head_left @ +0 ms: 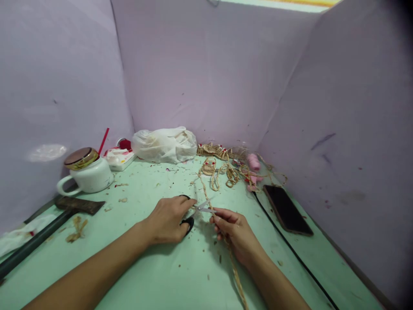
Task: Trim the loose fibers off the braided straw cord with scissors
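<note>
My left hand (169, 219) grips a pair of black-handled scissors (196, 211), fingers through the loops, blades parted and pointing right. My right hand (234, 230) is closed on a braided straw rope (237, 277) and holds it up to the blades. The rope runs from under my right wrist toward the near edge, and a thinner strand (204, 186) leads away to a heap of straw braids (226, 165) at the back of the green table (155, 271).
At left stand a white mug with a gold lid (86, 171), a hatchet (48, 228) and a red straw. A white plastic bag (166, 144) lies at the back, a pink spool (254, 162) beside the braids. A phone (287, 209) and black cable (300, 258) lie right. Purple walls enclose three sides.
</note>
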`<state>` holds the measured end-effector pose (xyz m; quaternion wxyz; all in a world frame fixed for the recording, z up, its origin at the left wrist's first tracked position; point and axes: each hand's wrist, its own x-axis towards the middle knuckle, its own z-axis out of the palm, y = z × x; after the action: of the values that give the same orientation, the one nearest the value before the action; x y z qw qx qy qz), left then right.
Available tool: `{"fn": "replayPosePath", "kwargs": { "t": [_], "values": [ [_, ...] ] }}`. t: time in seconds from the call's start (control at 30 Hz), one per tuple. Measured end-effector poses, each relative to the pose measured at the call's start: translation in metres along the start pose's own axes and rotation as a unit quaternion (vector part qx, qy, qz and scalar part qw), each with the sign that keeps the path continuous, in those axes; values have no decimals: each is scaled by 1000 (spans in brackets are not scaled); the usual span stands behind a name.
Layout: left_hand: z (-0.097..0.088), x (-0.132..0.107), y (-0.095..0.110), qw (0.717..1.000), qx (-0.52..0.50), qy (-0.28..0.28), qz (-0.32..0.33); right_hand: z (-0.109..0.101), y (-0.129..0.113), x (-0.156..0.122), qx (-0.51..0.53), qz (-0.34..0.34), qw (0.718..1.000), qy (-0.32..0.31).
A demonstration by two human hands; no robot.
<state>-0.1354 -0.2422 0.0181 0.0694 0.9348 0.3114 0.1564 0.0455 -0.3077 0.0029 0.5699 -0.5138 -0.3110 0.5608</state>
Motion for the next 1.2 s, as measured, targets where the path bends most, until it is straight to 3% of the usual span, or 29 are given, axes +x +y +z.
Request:
{"fn": "replayPosePath", "kwargs": {
  "t": [0.37, 0.93, 1.1, 1.2],
  "values": [
    [4, 4, 1, 997, 60, -36, 38, 1, 1, 1, -107, -16, 994, 22],
    [6, 3, -6, 996, 46, -40, 61, 1, 0, -2, -98, -15, 995, -32],
    [5, 3, -8, 998, -36, -26, 53, 0, 0, 0, -83, -10, 996, -23],
    [5, 5, -10, 987, -152, 48, -26, 2, -2, -2, -60, 13, 998, -16]
  ]
}}
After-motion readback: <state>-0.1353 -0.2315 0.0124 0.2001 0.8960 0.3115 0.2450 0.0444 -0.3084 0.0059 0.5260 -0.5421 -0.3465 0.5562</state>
